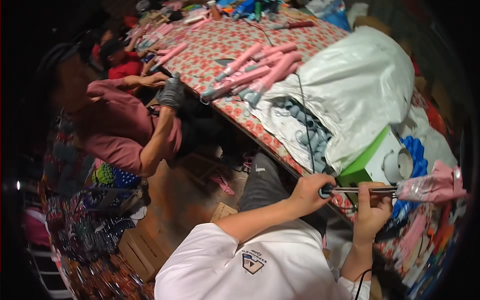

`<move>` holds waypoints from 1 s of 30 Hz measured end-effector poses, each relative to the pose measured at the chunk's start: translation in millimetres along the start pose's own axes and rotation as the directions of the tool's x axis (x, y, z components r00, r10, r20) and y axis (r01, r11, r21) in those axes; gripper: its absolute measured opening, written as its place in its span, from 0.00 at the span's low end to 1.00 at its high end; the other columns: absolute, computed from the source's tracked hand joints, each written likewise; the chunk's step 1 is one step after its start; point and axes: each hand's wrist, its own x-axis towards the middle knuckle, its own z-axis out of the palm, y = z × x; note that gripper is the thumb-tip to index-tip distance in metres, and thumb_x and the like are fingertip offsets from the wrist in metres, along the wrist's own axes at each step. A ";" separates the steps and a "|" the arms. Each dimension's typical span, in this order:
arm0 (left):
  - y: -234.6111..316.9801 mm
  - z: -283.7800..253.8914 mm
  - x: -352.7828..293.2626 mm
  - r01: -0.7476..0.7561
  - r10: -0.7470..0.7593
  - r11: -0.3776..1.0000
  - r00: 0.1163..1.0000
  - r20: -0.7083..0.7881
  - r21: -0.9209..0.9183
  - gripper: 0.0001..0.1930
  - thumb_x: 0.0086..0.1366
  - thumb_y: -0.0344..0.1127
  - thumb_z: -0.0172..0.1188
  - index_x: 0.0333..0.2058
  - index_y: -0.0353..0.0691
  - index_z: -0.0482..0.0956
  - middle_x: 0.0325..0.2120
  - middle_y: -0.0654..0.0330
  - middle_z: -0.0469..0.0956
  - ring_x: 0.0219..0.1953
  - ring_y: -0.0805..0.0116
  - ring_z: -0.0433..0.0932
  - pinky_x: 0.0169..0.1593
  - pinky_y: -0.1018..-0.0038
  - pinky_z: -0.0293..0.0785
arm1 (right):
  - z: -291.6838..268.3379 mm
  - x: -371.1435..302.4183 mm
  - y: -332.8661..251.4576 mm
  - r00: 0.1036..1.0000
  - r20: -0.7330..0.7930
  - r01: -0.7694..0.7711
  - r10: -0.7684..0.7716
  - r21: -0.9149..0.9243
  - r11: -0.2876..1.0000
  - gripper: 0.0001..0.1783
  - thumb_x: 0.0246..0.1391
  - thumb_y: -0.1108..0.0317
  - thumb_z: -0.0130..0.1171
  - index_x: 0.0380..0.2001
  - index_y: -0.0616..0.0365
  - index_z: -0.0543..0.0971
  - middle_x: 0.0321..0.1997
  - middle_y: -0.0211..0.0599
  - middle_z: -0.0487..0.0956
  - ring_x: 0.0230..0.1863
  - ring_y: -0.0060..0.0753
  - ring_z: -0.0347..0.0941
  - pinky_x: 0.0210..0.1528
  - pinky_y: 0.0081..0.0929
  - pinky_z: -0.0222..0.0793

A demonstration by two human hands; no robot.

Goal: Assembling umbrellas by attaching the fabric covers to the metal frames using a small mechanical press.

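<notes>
Grip was closed on both hands: left hand (311, 193) around the dark handle (326, 190) of a pink umbrella (433, 185), right hand (374, 210) around its metal rods (346, 190). Umbrella was held on the near side of the white sack (362, 85), wrapped end past sack's right edge. Green-and-white box (369, 156) sat between sack and rods. Grey parts (316, 136) showed in sack's mouth. Piled umbrellas (270, 72) lay left of sack; co-worker's gloved hand (171, 93) was farther left.

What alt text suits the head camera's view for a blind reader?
The person's left hand holds the dark end and right hand the metal rods of a pink umbrella-like item. Nearby, a floral red-and-white table bears similar pink bundles and a white plastic sack of grey parts.
</notes>
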 end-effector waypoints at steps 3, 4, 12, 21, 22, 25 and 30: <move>4.9 -3.1 2.9 0.005 -0.004 0.998 1.000 -0.016 0.057 0.13 0.46 0.26 0.68 0.33 0.38 0.77 0.25 0.61 0.78 0.24 0.64 0.76 0.30 0.74 0.71 | 13.5 8.5 -7.1 0.985 -0.118 -0.120 0.125 0.047 0.992 0.07 0.50 0.77 0.61 0.28 0.59 0.72 0.25 0.30 0.73 0.24 0.22 0.65 0.31 0.16 0.64; 5.2 -4.3 1.2 0.000 0.002 0.998 1.000 -0.029 0.066 0.13 0.46 0.26 0.68 0.33 0.38 0.77 0.25 0.61 0.78 0.24 0.64 0.76 0.30 0.74 0.71 | 14.9 9.8 -6.7 0.988 -0.107 -0.110 0.115 0.052 0.993 0.07 0.50 0.77 0.61 0.28 0.59 0.72 0.25 0.30 0.73 0.24 0.22 0.65 0.31 0.16 0.64; 0.9 -7.1 -2.1 0.082 -0.084 0.994 0.996 0.019 0.066 0.13 0.48 0.27 0.67 0.33 0.38 0.76 0.25 0.61 0.78 0.24 0.64 0.75 0.30 0.74 0.71 | 12.1 4.3 0.2 0.998 -0.046 -0.041 0.043 0.046 0.998 0.10 0.47 0.79 0.63 0.29 0.58 0.71 0.26 0.29 0.72 0.26 0.24 0.66 0.37 0.17 0.65; -4.0 -4.8 -0.2 0.185 -0.184 0.983 0.981 0.052 -0.005 0.13 0.46 0.27 0.68 0.33 0.38 0.78 0.30 0.59 0.81 0.29 0.64 0.78 0.36 0.74 0.73 | 4.4 8.3 -13.4 0.917 0.350 -0.310 0.191 0.326 0.893 0.13 0.57 0.75 0.50 0.46 0.64 0.71 0.44 0.42 0.77 0.47 0.35 0.73 0.55 0.25 0.65; -1.3 -4.3 -0.3 0.196 -0.192 0.980 0.979 0.067 -0.047 0.13 0.45 0.26 0.68 0.33 0.37 0.78 0.29 0.59 0.81 0.29 0.64 0.78 0.36 0.74 0.73 | -5.1 9.0 -14.0 0.888 0.410 -0.329 0.210 0.246 0.912 0.13 0.56 0.75 0.51 0.45 0.64 0.71 0.44 0.43 0.76 0.45 0.34 0.73 0.52 0.25 0.67; 10.2 1.9 0.4 0.220 -0.211 0.972 0.972 0.102 -0.088 0.15 0.44 0.26 0.71 0.33 0.37 0.78 0.29 0.59 0.81 0.28 0.65 0.78 0.35 0.74 0.73 | -33.3 5.2 -10.0 0.878 0.399 -0.300 0.263 0.030 0.954 0.14 0.55 0.72 0.55 0.44 0.63 0.71 0.42 0.44 0.76 0.42 0.32 0.73 0.46 0.24 0.67; 15.2 18.8 -1.9 0.158 -0.130 0.979 0.971 0.199 -0.131 0.16 0.44 0.27 0.72 0.34 0.36 0.78 0.29 0.58 0.81 0.28 0.66 0.77 0.36 0.74 0.74 | -35.6 19.3 14.3 0.927 0.021 0.350 -0.374 0.306 0.886 0.25 0.54 0.45 0.59 0.34 0.59 0.73 0.24 0.36 0.73 0.26 0.25 0.68 0.30 0.21 0.61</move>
